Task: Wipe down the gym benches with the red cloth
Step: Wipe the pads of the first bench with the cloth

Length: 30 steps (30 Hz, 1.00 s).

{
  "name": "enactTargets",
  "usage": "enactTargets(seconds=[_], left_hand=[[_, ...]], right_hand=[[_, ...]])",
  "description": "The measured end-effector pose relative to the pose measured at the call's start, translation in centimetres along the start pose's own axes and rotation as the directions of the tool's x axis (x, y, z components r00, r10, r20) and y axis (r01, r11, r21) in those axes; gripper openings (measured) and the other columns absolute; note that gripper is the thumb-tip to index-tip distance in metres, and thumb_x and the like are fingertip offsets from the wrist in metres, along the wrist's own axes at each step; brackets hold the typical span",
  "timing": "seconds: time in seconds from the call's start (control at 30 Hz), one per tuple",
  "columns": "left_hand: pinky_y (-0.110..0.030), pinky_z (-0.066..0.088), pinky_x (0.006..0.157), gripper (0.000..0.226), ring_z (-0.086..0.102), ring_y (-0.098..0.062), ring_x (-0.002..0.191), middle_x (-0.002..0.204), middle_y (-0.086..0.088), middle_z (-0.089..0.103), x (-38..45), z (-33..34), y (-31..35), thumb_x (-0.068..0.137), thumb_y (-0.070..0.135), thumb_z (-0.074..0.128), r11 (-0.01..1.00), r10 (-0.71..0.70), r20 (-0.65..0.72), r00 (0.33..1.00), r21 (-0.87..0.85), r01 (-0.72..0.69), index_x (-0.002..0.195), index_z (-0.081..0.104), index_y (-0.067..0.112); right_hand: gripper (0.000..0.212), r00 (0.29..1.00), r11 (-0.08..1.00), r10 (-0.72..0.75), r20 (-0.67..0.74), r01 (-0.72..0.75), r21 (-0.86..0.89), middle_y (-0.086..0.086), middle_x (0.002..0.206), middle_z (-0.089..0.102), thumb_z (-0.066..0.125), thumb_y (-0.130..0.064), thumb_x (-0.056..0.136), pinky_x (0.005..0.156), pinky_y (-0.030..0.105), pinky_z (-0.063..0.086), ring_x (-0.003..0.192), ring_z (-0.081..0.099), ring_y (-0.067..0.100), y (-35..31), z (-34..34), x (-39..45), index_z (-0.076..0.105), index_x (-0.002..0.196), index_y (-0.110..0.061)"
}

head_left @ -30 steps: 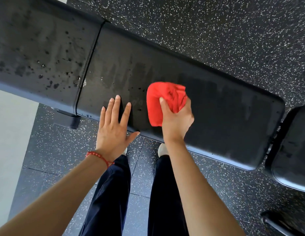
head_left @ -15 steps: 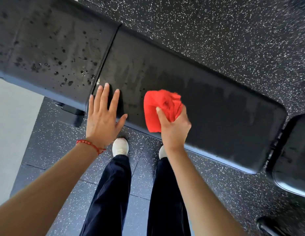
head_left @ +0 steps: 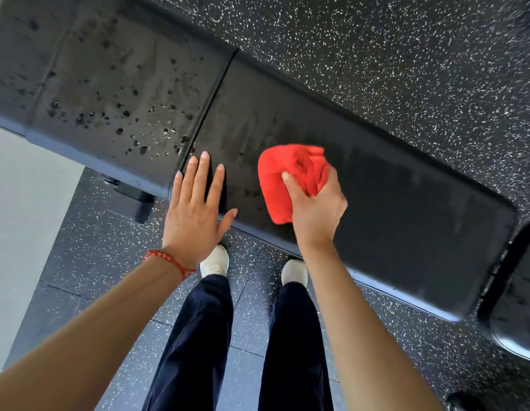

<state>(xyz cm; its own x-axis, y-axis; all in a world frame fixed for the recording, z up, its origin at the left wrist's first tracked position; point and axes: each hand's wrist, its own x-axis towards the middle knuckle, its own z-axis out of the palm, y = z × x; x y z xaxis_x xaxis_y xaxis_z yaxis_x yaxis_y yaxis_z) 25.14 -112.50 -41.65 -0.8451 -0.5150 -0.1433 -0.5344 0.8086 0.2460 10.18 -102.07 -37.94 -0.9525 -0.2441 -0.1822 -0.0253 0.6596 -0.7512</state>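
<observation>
Head view: looks straight down on a black padded gym bench, two bare forearms and a speckled rubber floor [head_left: 406,69].
Writing: no brand, label or lettering can be read on any pad or on the cloth.
Surface: the long bench pad [head_left: 421,232] runs from upper left to lower right; it looks dull and smeared with damp streaks.
Next pad: the adjoining pad [head_left: 109,78] on the left, across a narrow seam, is dotted with dark droplets.
Third pad: the edge of another black pad [head_left: 521,292] shows at the right border.
Legs: dark trousers [head_left: 198,336] and pale shoes [head_left: 215,261] stand on the floor, toes against the near edge of the bench.
Left hand [head_left: 195,215]: lies flat, palm down, on the near edge of the long pad just right of the seam; the grip is spread, fingers straight, thumb out to the side, holding nothing.
Right hand [head_left: 317,209]: arm reaches forward, wrist over the near edge; the grip is curled round the bunched cloth, thumb on top.
Red cloth [head_left: 287,179]: crumpled, pressed on the long pad; it sticks out beyond and to the left of the right hand, near the left hand but apart from it.
Bracelet [head_left: 169,261]: a red beaded string sits round the left wrist.
</observation>
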Motion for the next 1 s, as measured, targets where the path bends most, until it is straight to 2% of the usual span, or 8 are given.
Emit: enactTargets(seconds=[0.23,0.33,0.4,0.47,0.57,0.73,1.0], left_hand=[[-0.046,0.011,0.111,0.069,0.020,-0.041,0.137,0.149,-0.026,0.024,0.1,-0.1,-0.1,0.087,0.044,0.038,1.000,-0.001,0.029,1.000,0.008,0.001,0.142,0.032,0.002],[-0.046,0.011,0.112,0.067,0.019,-0.040,0.138,0.149,-0.025,0.023,0.1,-0.4,0.0,0.089,0.040,0.047,1.000,0.002,0.031,1.000,-0.020,-0.001,0.142,0.032,0.002],[-0.048,0.014,0.111,0.071,0.020,-0.039,0.138,0.149,-0.024,0.023,0.2,-0.8,-0.1,0.084,0.032,0.062,0.998,0.004,0.034,0.999,-0.063,-0.002,0.141,0.034,0.001],[-0.048,0.015,0.111,0.073,0.022,-0.038,0.138,0.149,-0.024,0.025,0.1,-1.3,-0.5,0.080,0.027,0.068,0.997,0.005,0.020,1.000,-0.080,-0.004,0.140,0.035,0.001],[-0.045,0.011,0.112,0.069,0.019,-0.035,0.138,0.149,-0.022,0.025,0.1,-2.0,-1.8,0.084,0.030,0.058,0.996,-0.011,0.006,1.000,-0.088,0.012,0.142,0.032,0.003],[-0.051,0.018,0.110,0.071,0.021,-0.038,0.137,0.149,-0.023,0.025,0.5,-2.8,-5.2,0.085,0.044,0.039,0.995,-0.077,0.049,0.996,-0.065,0.080,0.142,0.032,0.002],[-0.054,0.024,0.107,0.071,0.023,-0.039,0.135,0.148,-0.024,0.028,0.6,-2.4,-6.3,0.086,0.046,0.039,0.997,-0.068,0.065,0.996,-0.028,0.070,0.141,0.033,0.001]], right_hand=[[0.045,0.995,1.000,-0.017,-0.103,0.015,-0.024,0.011,0.101,0.068,0.075,-0.031,0.072,0.077,0.023,0.035,0.095,0.062,0.029,-3.1,2.9,5.5,0.058,0.104,-0.004],[0.039,0.993,1.000,0.016,-0.113,-0.014,0.014,0.010,0.093,0.068,0.075,-0.029,0.073,0.070,0.017,0.035,0.085,0.063,0.027,-2.9,2.7,3.6,0.058,0.098,-0.005],[0.032,0.998,0.998,0.035,-0.057,-0.033,0.045,0.003,0.083,0.066,0.076,-0.027,0.073,0.064,0.006,0.035,0.074,0.059,0.018,-2.4,2.4,1.2,0.059,0.093,-0.008],[0.030,0.999,0.998,0.046,0.017,-0.047,0.039,0.001,0.080,0.064,0.076,-0.028,0.072,0.066,0.007,0.039,0.070,0.058,0.015,-1.8,2.3,-2.1,0.059,0.091,-0.011],[0.035,0.994,0.992,0.094,0.061,-0.098,0.074,0.005,0.088,0.068,0.072,-0.032,0.070,0.074,0.023,0.048,0.079,0.064,0.017,-1.1,2.5,-5.9,0.060,0.097,-0.014],[0.039,0.995,0.996,0.087,0.040,-0.088,0.024,0.006,0.092,0.068,0.073,-0.033,0.069,0.074,0.018,0.041,0.084,0.063,0.019,-1.6,2.9,-4.6,0.061,0.099,-0.010],[0.042,0.996,0.999,0.001,-0.090,0.002,0.032,0.013,0.097,0.069,0.077,-0.027,0.071,0.076,0.023,0.037,0.090,0.063,0.029,-5.4,6.1,3.2,0.060,0.101,-0.003]])
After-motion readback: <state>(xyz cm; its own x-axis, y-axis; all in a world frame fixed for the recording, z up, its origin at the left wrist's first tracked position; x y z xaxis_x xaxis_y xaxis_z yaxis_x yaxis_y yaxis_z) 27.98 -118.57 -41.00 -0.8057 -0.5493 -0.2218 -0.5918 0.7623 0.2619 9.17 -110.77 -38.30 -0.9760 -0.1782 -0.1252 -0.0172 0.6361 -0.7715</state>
